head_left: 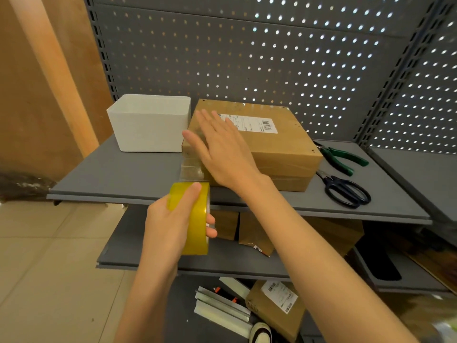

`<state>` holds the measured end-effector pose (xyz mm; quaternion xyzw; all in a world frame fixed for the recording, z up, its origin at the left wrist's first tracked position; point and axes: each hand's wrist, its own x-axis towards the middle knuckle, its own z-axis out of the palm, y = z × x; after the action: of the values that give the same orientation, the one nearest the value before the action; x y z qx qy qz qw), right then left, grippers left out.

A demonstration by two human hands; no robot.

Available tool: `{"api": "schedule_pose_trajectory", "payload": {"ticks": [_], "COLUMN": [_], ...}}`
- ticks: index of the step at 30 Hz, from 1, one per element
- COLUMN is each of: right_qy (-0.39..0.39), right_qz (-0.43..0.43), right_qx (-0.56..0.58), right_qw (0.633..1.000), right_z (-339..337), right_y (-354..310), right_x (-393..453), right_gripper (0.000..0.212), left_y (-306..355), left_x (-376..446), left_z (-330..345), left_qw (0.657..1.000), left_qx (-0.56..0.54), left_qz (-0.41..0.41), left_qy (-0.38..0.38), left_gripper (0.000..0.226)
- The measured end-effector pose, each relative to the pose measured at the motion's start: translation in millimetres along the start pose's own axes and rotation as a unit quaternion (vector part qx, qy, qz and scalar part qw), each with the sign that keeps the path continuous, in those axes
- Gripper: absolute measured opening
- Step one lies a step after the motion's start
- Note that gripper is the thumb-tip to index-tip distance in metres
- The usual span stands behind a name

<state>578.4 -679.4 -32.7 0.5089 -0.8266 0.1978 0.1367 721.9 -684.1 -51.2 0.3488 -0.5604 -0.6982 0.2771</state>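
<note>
Nearest the lens, the left hand (168, 226) grips a roll of yellowish packing tape (197, 219), held just in front of the edge of the grey shelf (118, 174): the thumb lies over the roll's outer face and the fingers (210, 232) curl through its core. From the roll a clear strip of tape (191, 169) runs up to the front left corner of a cardboard box (284, 147), which sits near the middle of that shelf. The right hand (222, 149) lies flat on the box's top near the same corner, its fingers (212, 120) straight and spread, holding nothing, the palm pressing where the strip meets the cardboard. A white shipping label (252, 123) with a barcode is stuck to the box's top, just beyond the fingertips. A white open bin (148, 125) stands just beside the box on its left; whether they touch I cannot tell. To the right of the box lie green-handled pliers (343, 157) and, nearer the shelf's front, dark scissors (346, 191). Brown packages (254, 233) sit on the shelf below
</note>
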Motion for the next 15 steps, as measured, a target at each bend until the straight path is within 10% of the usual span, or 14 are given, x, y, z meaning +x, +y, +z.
{"api": "schedule_pose_trajectory", "payload": {"ticks": [9,15], "right_qy": [0.303,0.143], "right_qz": [0.264,0.450], "right_qx": [0.050,-0.009], "right_qw": [0.914,0.882], "right_z": [-48,-33], "right_y": [89,149], "right_x": [-67,-109], "right_gripper": [0.029,0.031], "left_y": [-3,-4], "left_x": [-1,2], "left_z": [-1,0], "left_qw": [1.000,1.000], "left_qx": [-0.002,0.000], "left_qz": [0.000,-0.012], "left_qy": [0.003,0.018], "left_gripper": [0.021,0.023]}}
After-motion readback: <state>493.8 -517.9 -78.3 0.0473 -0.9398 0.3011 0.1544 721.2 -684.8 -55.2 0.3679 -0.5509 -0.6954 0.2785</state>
